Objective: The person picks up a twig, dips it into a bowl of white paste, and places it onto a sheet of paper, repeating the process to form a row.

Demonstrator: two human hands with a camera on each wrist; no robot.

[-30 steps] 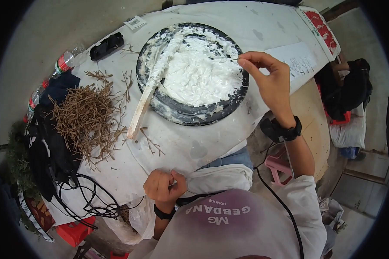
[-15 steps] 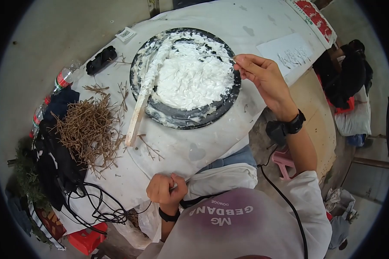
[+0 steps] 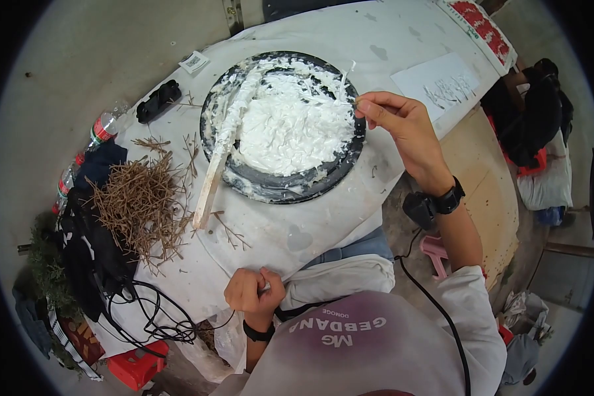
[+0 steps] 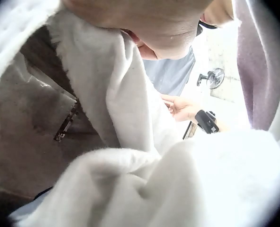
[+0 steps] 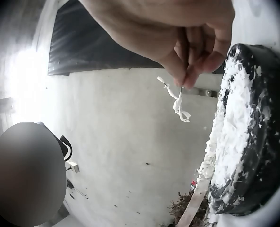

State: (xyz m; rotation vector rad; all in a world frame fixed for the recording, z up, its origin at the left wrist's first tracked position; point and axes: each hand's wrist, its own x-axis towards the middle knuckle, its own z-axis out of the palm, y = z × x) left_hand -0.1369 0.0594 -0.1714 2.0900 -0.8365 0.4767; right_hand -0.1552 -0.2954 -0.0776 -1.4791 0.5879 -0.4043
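Observation:
My right hand is at the right rim of a round black basin, pinching a small forked twig between thumb and fingertips. White paste coats the twig's branches, which stick out past the fingertips in the right wrist view. Thick white paste fills much of the basin. A wooden stick, its upper part caked in paste, leans across the basin's left side. My left hand has its fingers curled in at the table's near edge, beside white cloth; nothing shows in it.
A pile of brown twigs lies left of the basin. A white sheet with several coated twigs is at the right, near a red-and-white box. Black cables, bottles and a black case line the left side.
The twig in my right hand has come up from the paste, its coated branches now standing over the basin's right rim. The left hand stays curled by the lap.

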